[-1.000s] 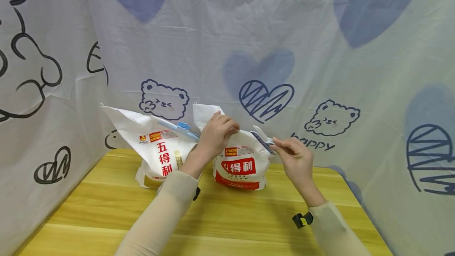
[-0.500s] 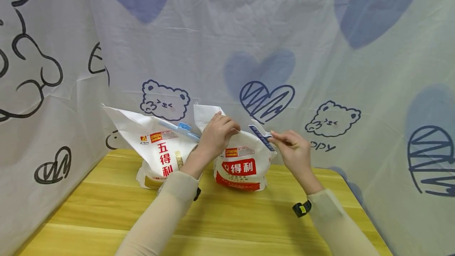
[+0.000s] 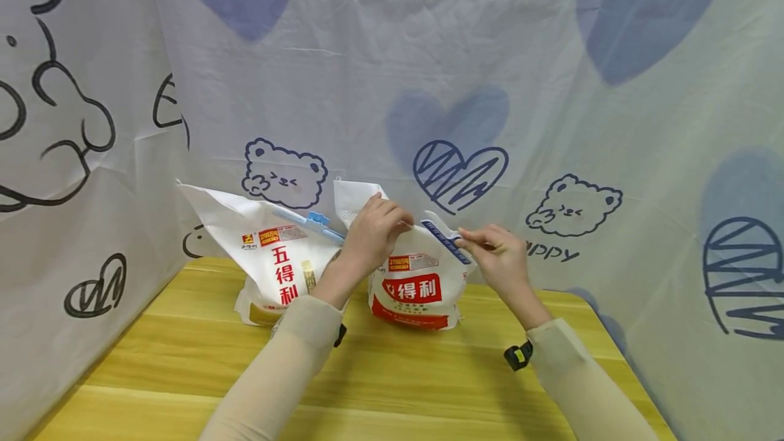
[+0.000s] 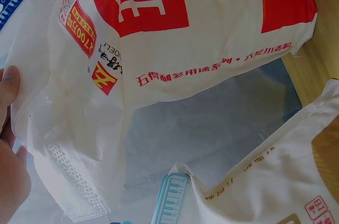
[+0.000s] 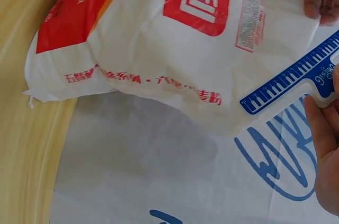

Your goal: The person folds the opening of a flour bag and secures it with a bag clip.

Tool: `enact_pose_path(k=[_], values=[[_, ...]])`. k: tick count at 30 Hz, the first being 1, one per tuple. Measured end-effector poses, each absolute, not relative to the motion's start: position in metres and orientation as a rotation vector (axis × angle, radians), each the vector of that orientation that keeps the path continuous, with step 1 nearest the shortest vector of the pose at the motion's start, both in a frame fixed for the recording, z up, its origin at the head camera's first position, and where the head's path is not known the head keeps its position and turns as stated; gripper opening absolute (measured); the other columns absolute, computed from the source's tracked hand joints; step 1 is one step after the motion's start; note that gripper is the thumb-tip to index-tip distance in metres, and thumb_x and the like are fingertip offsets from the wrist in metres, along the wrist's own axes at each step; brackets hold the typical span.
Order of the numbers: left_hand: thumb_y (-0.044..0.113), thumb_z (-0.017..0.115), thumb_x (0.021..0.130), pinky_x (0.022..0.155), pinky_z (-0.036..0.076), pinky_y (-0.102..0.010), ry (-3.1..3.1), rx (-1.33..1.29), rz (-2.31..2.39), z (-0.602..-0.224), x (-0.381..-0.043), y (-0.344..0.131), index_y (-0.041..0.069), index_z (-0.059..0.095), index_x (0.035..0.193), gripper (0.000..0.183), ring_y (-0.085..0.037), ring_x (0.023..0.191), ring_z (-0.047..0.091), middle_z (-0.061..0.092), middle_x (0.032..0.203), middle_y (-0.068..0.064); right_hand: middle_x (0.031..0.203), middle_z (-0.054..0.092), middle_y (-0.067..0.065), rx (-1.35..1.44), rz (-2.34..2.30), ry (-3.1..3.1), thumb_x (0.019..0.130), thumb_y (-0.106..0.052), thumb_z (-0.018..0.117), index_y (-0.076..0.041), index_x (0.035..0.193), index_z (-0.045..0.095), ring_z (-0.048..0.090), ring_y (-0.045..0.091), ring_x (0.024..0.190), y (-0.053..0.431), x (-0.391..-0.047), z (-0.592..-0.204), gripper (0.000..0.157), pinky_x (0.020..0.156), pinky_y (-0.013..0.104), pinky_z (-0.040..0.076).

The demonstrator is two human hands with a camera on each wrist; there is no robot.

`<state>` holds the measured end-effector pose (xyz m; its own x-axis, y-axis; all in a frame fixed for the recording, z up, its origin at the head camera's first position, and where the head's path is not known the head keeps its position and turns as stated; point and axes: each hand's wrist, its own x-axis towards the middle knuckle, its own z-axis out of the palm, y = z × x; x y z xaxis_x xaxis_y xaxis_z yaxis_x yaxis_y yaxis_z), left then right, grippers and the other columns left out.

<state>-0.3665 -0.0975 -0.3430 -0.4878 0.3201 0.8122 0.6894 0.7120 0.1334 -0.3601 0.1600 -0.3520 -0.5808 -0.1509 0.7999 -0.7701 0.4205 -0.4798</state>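
A white flour bag [image 3: 422,271] with red printing stands on the table, its top end sticking up at the left. My left hand [image 3: 376,233] pinches this bag's top edge near the middle. With thumb and fingers, my right hand [image 3: 497,250] pinches a blue-and-white clip [image 3: 446,239] that lies along the bag's right top edge. In the right wrist view the clip [image 5: 288,80] shows a piano-key print and overlaps the bag's edge; whether it grips the bag I cannot tell. The right hand [image 5: 326,134] is partly cut off there.
Just left stands a second flour bag [image 3: 275,243], its top edge carrying a light blue clip [image 3: 317,219]. Both bags are on a wooden table [image 3: 392,380]. A printed white cloth [image 3: 367,87] hangs close behind and at both sides.
My right hand has moved left with the clip, which now sits further along the bag's top edge towards my left hand. The left hand and both bags have stayed in place.
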Motion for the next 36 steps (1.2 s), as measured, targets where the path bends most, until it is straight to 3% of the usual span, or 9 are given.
enact_pose_path(k=[8, 17, 36], values=[[0.008, 0.076, 0.094, 0.125, 0.032, -0.045, -2.065, -0.773, -0.576, -0.344, -0.366, -0.098, 0.012, 0.073, 0.101, 0.009, -0.023, 0.105, 0.065, 0.073, 0.102, -0.001, 0.081, 0.071, 0.001, 0.770, 1.077, -2.051, 0.082, -0.003, 0.086, -0.006, 0.101, 0.083, 0.053, 0.012, 0.065, 0.159, -0.363, -0.357, 0.019, 0.050, 0.013, 0.043], [0.008, 0.076, 0.093, 0.125, 0.032, -0.044, -2.061, -0.771, -0.569, -0.342, -0.366, -0.098, 0.012, 0.073, 0.101, 0.009, -0.023, 0.106, 0.065, 0.073, 0.102, -0.002, 0.081, 0.072, 0.003, 0.806, 1.067, -2.066, 0.080, -0.001, 0.087, -0.005, 0.098, 0.082, 0.060, 0.011, 0.068, 0.156, -0.364, -0.356, 0.019, 0.057, 0.015, 0.055], [0.007, 0.078, 0.092, 0.124, 0.034, -0.047, -2.062, -0.789, -0.529, -0.341, -0.365, -0.098, 0.011, 0.074, 0.100, 0.010, -0.024, 0.103, 0.066, 0.074, 0.102, -0.003, 0.079, 0.070, 0.004, 0.834, 0.954, -2.202, 0.082, -0.003, 0.086, -0.004, 0.099, 0.082, 0.061, 0.014, 0.060, 0.144, -0.362, -0.350, 0.018, 0.046, 0.021, 0.053]])
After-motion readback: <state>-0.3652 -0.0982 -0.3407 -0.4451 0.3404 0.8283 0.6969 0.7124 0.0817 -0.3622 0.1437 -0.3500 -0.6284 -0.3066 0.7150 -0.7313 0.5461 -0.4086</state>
